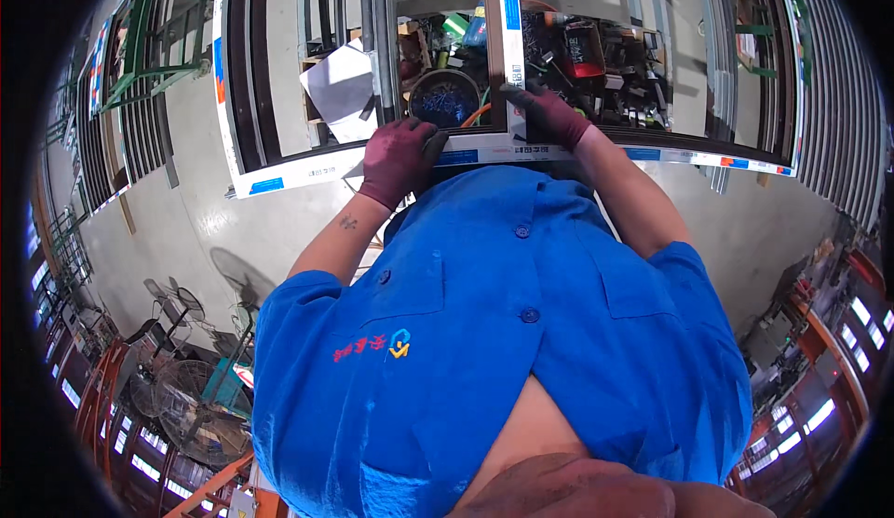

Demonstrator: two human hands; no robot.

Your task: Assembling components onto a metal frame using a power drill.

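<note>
A large window frame (317,170) of dark profiles with white, blue and orange protective film lies in front of my body. My left hand (399,157), in a maroon glove with dark fingertips, is closed over its near rail, left of the middle. Also gloved, my right hand (553,116) grips the frame at the foot of the upright middle bar (510,15), where that bar meets the near rail. The undersides of the fingers on both hands are hidden.
Through the frame's openings show a round bucket (445,97), a white sheet (339,88) and a litter of small parts and tools. A green metal rack (149,71) stands at the left, stacked long profiles (843,99) at the right. Behind on the left is a floor fan (191,411).
</note>
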